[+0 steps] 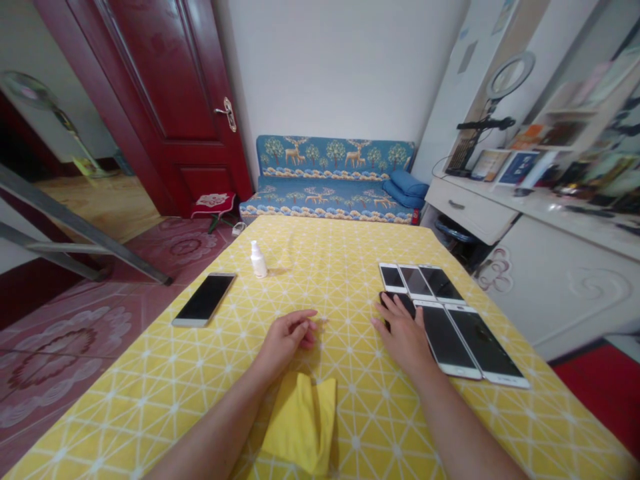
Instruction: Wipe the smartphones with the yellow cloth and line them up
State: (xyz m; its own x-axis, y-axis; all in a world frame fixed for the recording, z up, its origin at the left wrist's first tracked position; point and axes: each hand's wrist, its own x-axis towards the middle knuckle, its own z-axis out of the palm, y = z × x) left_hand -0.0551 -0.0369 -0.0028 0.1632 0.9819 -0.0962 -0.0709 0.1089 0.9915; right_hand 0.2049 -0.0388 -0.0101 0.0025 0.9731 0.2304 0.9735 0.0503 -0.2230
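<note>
My right hand (404,340) rests over a black smartphone (407,303) in the front row of phones on the right. Its thumb is at the phone's left edge, several fingers lie across the top, and part of the phone is hidden. Beside it lie two larger white-framed phones, one nearer (450,340) and one further right (487,347). Behind them are three more phones, a small one (393,277), a middle one (416,282) and a right one (441,284). My left hand (290,335) hovers or rests mid-table, loosely curled, with nothing visible in it. A folded yellow cloth (303,423) lies near that wrist.
On the left of the yellow patterned tablecloth (345,413) lies a separate phone (206,300). A white spray bottle (258,260) stands upright behind it. Beyond the table is a blue sofa (325,190). A white cabinet (565,267) stands to the right.
</note>
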